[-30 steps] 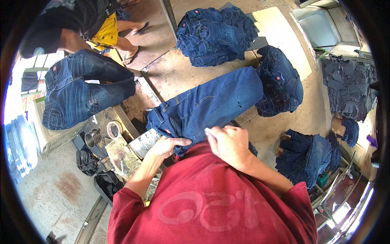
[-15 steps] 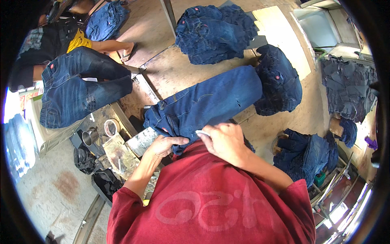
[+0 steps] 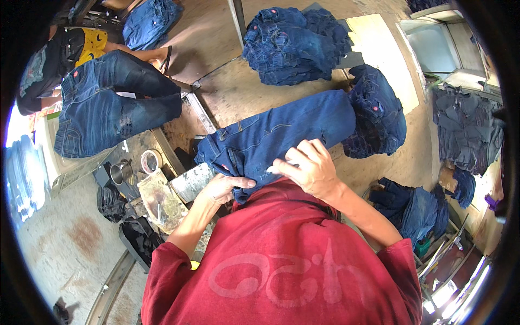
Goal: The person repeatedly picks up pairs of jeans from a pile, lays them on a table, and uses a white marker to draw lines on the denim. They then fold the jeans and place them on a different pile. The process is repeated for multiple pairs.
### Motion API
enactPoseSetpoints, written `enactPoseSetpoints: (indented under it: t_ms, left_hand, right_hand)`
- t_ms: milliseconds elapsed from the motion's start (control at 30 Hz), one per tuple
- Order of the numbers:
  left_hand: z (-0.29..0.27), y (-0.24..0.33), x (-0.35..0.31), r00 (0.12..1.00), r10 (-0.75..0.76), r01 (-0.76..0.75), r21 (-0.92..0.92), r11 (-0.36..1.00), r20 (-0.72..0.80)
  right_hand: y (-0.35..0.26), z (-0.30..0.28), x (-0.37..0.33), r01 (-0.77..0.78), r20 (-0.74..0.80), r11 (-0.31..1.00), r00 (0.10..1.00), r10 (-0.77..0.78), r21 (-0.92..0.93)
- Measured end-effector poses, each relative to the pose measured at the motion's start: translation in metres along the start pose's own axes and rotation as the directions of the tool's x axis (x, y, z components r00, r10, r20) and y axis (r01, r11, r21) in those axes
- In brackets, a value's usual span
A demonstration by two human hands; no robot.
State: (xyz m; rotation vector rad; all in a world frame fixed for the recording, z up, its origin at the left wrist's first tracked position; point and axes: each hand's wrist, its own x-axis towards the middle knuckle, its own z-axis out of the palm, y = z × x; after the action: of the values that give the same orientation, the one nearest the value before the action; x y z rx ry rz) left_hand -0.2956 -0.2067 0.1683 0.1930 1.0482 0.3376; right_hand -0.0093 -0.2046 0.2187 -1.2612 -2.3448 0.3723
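Note:
A pair of dark blue jeans (image 3: 303, 122) lies stretched over a support in front of me, its waistband end to the left and a leg to the right. My left hand (image 3: 223, 189) is closed on the near edge of the denim by the waistband, thumb on top. Over the near side of the cloth, my right hand (image 3: 313, 172) pinches a small whitish piece (image 3: 271, 169). Its tip is close to a pale worn patch on the denim; I cannot tell whether it touches. Most of the piece is hidden by my fingers.
Another pair of jeans (image 3: 116, 103) hangs at the left, near a person in yellow shorts (image 3: 93, 46). Jeans piles (image 3: 295, 46) lie ahead and to the right. A metal cup (image 3: 120, 172) and a tape roll (image 3: 151, 161) sit on the left bench.
My right hand has risen a little and shifted right, away from my shirt, with the whitish piece in it. My left hand keeps its hold on the jeans. The whole view has shifted slightly.

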Motion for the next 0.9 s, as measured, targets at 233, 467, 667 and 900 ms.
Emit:
enactPoseSetpoints:
  t_ms: [233, 467, 667, 900]
  left_hand:
    - [-0.001, 0.000, 0.003, 1.000, 0.021, -0.021, -0.007, 1.000, -0.013]
    - [0.004, -0.007, 0.003, 0.991, 0.134, -0.132, -0.071, 0.989, 0.016]
    - [-0.003, -0.011, 0.004, 0.992, 0.120, -0.117, -0.054, 0.992, 0.041]
    - [0.001, -0.014, 0.003, 0.989, 0.145, -0.145, -0.064, 0.987, -0.003]
  right_hand:
    - [0.004, 0.002, 0.006, -0.044, 0.032, 0.997, 0.998, 0.046, -0.062]
    - [0.007, 0.007, 0.025, 0.097, 0.016, 0.995, 0.995, -0.097, 0.006]
    - [0.009, 0.002, 0.032, 0.144, 0.023, 0.988, 0.989, -0.145, 0.052]
    - [0.004, 0.001, 0.036, 0.145, 0.089, 0.989, 0.985, -0.146, 0.016]
